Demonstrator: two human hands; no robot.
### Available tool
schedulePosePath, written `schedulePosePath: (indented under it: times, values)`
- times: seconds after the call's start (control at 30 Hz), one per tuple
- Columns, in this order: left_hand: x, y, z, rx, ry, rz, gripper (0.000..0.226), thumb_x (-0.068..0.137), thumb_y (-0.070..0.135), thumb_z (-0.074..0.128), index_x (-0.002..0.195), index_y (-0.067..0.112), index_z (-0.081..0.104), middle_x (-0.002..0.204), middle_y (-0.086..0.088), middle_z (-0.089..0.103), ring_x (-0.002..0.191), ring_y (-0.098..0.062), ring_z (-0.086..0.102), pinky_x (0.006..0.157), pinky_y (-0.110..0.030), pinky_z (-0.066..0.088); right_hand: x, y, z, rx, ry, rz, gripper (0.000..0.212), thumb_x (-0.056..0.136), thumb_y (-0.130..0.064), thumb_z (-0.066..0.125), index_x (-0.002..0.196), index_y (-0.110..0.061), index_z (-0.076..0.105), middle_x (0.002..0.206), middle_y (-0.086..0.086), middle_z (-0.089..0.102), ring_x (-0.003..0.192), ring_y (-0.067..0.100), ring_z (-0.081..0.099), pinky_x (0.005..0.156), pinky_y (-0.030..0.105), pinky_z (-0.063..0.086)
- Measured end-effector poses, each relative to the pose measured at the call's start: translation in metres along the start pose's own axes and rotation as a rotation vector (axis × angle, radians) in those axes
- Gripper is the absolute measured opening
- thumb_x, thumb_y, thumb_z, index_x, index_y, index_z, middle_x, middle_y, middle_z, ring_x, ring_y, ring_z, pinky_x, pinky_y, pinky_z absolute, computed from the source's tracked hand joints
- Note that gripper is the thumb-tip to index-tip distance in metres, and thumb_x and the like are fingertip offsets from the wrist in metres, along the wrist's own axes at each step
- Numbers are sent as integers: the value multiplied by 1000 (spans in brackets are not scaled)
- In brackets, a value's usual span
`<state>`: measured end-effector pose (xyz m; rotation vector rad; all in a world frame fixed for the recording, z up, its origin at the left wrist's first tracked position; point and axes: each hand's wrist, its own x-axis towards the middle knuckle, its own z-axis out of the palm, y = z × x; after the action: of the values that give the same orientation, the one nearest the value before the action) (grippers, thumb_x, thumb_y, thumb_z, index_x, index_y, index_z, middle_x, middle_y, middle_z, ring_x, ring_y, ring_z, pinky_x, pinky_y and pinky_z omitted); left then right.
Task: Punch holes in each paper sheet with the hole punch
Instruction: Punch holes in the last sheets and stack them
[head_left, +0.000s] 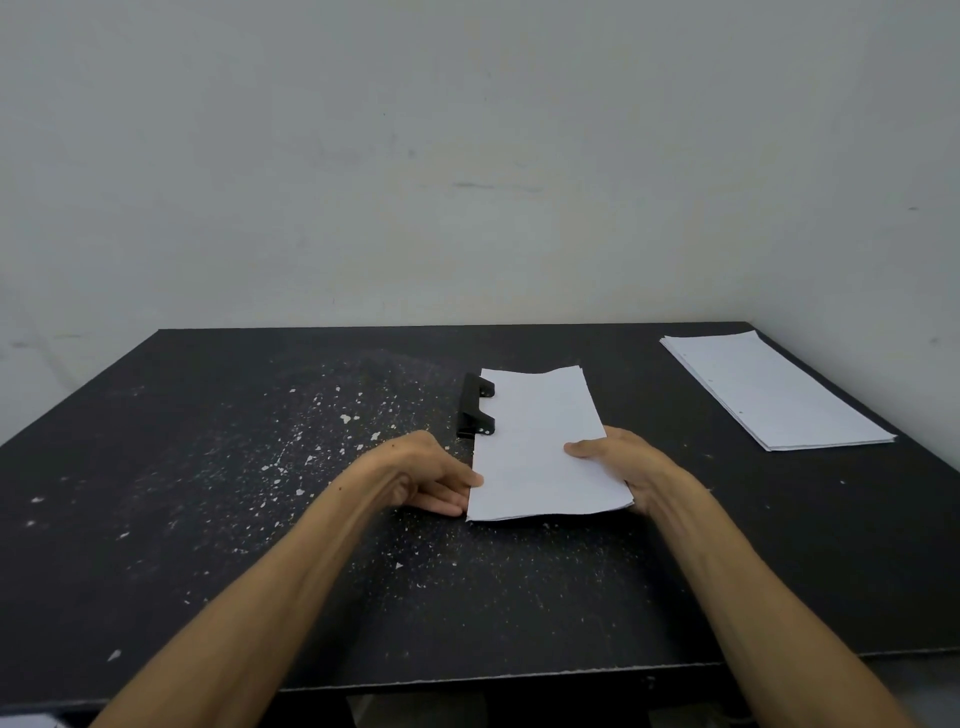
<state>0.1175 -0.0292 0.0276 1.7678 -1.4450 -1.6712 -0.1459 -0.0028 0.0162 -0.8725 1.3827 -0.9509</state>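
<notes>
A sheaf of paper sheets (540, 447) is held at centre frame, long axis running away up-frame, its left edge slid into the black hole punch (474, 406). The near left edge is pinched by the left hand (431, 475); the right edge is gripped by the right hand (618, 460), thumb on top. A second paper stack (774, 392) is seen at upper right.

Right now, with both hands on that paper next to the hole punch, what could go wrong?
1. The sheets look slightly fanned at the far edge, so holes might land unevenly unless they are squared up.
2. The left hand and right hand hold only the near end; the far end by the hole punch could skew or buckle.
3. Paper flecks litter the black table and might get under the sheets.
</notes>
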Motion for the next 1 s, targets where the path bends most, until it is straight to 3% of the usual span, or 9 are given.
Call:
schedulePosePath:
  times: [0.33, 0.67, 1.0]
  values:
    - [0, -5, -3, -90, -61, 1, 28, 80, 2, 83, 105, -6, 75, 100, -18, 78, 81, -20, 75, 70, -31, 65, 3, 0, -1, -3, -5, 15, 19, 99, -2, 63, 116, -8, 68, 111, 13, 78, 93, 30, 76, 67, 36, 61]
    - [1, -6, -3, -118, -88, 8, 27, 82, 0, 81, 107, -8, 74, 98, -19, 78, 75, -19, 76, 67, -30, 64, 4, 1, -2, 3, -11, 7, 21, 98, 1, 63, 118, -5, 68, 113, 15, 77, 91, 30, 76, 68, 36, 61]
    - [-1, -5, -5, -108, -124, 6, 30, 82, -1, 80, 110, -9, 73, 104, -21, 77, 88, -24, 76, 71, -31, 64, 6, 3, -4, -14, -10, 2, 20, 97, -1, 65, 116, -7, 70, 107, 12, 79, 93, 30, 77, 69, 37, 62]
